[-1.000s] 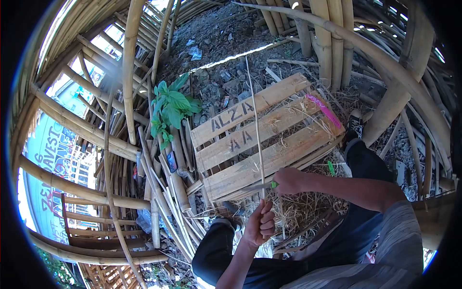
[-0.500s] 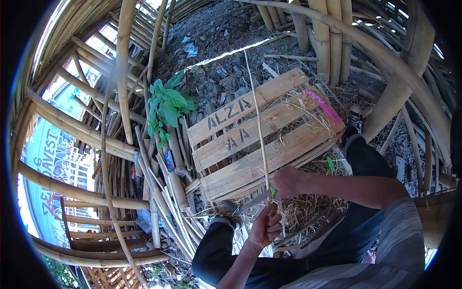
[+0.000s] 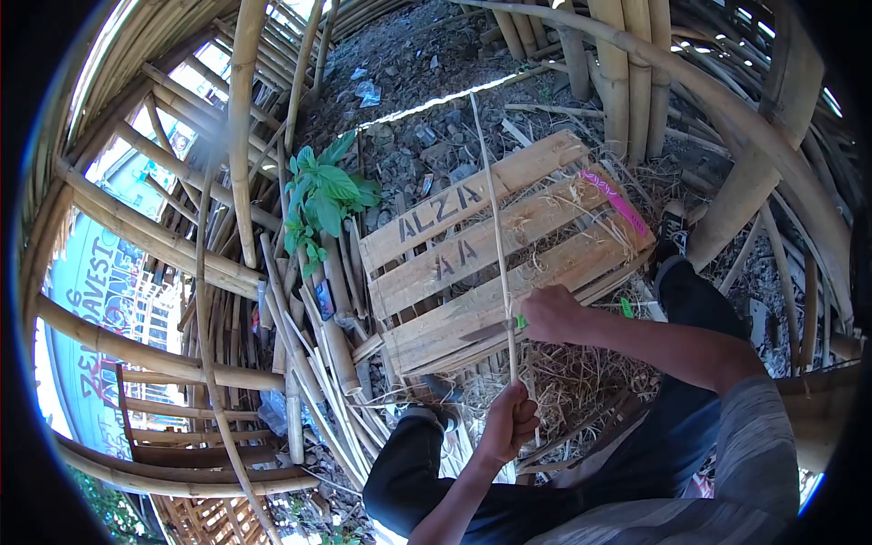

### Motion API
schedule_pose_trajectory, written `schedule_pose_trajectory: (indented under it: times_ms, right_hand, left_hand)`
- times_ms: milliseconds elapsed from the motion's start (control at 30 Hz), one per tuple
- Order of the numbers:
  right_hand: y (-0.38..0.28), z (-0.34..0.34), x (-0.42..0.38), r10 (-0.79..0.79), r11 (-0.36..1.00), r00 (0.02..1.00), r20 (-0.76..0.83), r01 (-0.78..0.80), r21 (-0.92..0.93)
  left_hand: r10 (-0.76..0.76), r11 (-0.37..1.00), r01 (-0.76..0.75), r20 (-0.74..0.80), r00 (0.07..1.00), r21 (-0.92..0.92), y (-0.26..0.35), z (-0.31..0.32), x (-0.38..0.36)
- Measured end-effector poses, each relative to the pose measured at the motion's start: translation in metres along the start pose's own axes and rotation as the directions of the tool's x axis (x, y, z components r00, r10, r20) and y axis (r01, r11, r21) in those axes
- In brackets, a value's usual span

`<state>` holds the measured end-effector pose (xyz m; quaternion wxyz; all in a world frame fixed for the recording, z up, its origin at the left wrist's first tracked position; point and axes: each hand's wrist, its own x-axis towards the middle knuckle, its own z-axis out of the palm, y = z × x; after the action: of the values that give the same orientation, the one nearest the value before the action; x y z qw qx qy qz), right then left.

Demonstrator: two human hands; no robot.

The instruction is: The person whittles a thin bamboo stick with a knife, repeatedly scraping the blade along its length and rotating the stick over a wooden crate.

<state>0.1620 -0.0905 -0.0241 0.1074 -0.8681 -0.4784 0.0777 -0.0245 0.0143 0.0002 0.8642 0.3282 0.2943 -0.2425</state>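
One stick (image 3: 499, 238) is clenched by the left grip (image 3: 509, 423), a knife (image 3: 484, 333) by the right grip (image 3: 554, 315). Shallow strokes are advised.

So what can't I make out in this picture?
In the head view:
Most of the bright-green knife handle: hidden by the right hand.
The gripped part of the long, thin, tan stick: covered by the left hand.
Marks on the narrow pink band on the slatted wooden crate: too small to read.

daylight glare behind left poles (image 3: 173, 235) | shaded ground (image 3: 409, 50) | fisheye bowing, black rim | hazy smudge upper left
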Motion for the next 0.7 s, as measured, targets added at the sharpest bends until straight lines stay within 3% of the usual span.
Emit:
schedule_pose_trajectory:
  times_ms: [67, 167, 300, 367, 467, 600, 633, 700]
  right_hand:
    - [-0.008, 0.001, 0.000, 0.112, 0.984, 0.993, -0.027, -0.107, 0.139]
    - [-0.011, -0.003, -0.006, 0.001, 0.998, 0.998, 0.055, -0.004, 0.056]
    - [-0.012, 0.006, -0.004, 0.054, 0.984, 0.988, 0.147, -0.077, 0.161]
    - [0.000, 0.004, 0.004, 0.090, 0.989, 0.994, -0.068, -0.080, 0.128]
    - [-0.024, 0.009, 0.002, 0.111, 0.981, 0.993, 0.030, -0.114, 0.159]
    - [-0.023, 0.002, -0.004, 0.097, 0.984, 0.993, -0.063, -0.086, 0.157]
    - [-0.018, -0.005, 0.000, 0.072, 0.994, 0.996, -0.045, -0.068, 0.085]
    - [-0.025, -0.001, -0.008, 0.095, 0.988, 0.995, -0.031, -0.091, 0.123]
  left_hand:
    - [-0.008, 0.999, 0.007, -0.022, 1.000, -0.039, 0.009, 0.005, -0.007]
    - [-0.006, 0.997, 0.006, -0.005, 1.000, -0.076, 0.010, 0.003, -0.005]
    - [0.016, 0.998, -0.018, -0.030, 0.999, -0.060, 0.003, -0.005, -0.001]
    - [0.021, 1.000, -0.021, -0.043, 0.999, -0.011, 0.002, -0.005, -0.003]
    - [0.041, 0.997, -0.042, -0.020, 0.999, -0.063, 0.008, -0.005, -0.003]
    - [0.050, 0.997, -0.055, -0.097, 0.994, -0.047, -0.002, 0.000, -0.012]
    - [0.038, 0.996, -0.044, -0.076, 0.996, -0.076, 0.000, 0.000, -0.013]
    - [0.025, 0.992, -0.029, -0.029, 0.999, -0.124, 0.003, -0.002, -0.012]
